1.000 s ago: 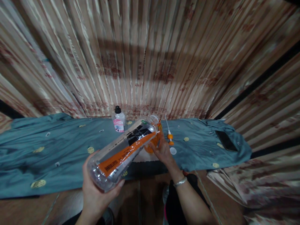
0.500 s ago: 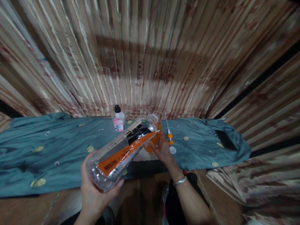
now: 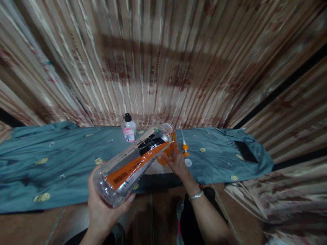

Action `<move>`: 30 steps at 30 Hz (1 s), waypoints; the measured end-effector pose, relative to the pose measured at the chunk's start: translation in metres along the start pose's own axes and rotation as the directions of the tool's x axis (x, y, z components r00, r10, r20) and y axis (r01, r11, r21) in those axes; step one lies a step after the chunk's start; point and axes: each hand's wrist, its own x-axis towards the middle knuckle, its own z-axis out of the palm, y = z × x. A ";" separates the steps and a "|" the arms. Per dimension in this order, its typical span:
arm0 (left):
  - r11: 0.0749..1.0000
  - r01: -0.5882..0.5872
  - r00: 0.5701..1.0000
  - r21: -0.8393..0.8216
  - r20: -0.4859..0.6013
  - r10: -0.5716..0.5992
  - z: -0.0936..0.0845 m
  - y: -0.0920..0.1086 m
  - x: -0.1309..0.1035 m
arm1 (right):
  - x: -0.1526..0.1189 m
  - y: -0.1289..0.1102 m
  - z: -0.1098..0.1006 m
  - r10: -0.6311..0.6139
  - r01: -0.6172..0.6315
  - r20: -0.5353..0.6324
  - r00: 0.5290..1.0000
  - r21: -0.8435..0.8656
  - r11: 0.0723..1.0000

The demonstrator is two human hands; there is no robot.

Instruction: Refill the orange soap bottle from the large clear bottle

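A large clear bottle [image 3: 135,163] with an orange, black and grey label lies tilted in my left hand [image 3: 106,207], which is wrapped round its base. Its mouth points up and to the right, over a smaller orange bottle [image 3: 166,156]. My right hand [image 3: 177,161] is closed round the orange bottle, whose top is partly hidden by the large one. To the right, an orange and white pump head [image 3: 185,148] with a long tube lies on the cloth. A round white cap [image 3: 188,162] is just below it.
A clear bottle with a black cap and pink label [image 3: 129,131] stands at the back left. A dark phone [image 3: 245,151] lies on the right of the green cloth [image 3: 79,163]. Behind rises a pleated curtain [image 3: 158,68].
Both hands and the bottles stay in nearly the same place. The large bottle's label looks very slightly shifted.
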 end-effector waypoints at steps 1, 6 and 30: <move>1.000 -0.025 0.999 0.017 0.020 0.025 0.001 0.002 -0.001 | 0.000 0.001 0.000 0.001 -0.001 -0.004 1.000 -0.001 1.000; 1.000 0.016 0.999 -0.026 -0.030 -0.017 0.010 0.019 -0.005 | 0.000 0.000 0.001 -0.025 0.025 -0.009 1.000 0.014 1.000; 0.999 -0.039 0.999 0.024 0.013 0.039 -0.004 -0.009 0.005 | -0.001 0.002 0.003 -0.035 0.034 -0.025 0.999 -0.007 0.999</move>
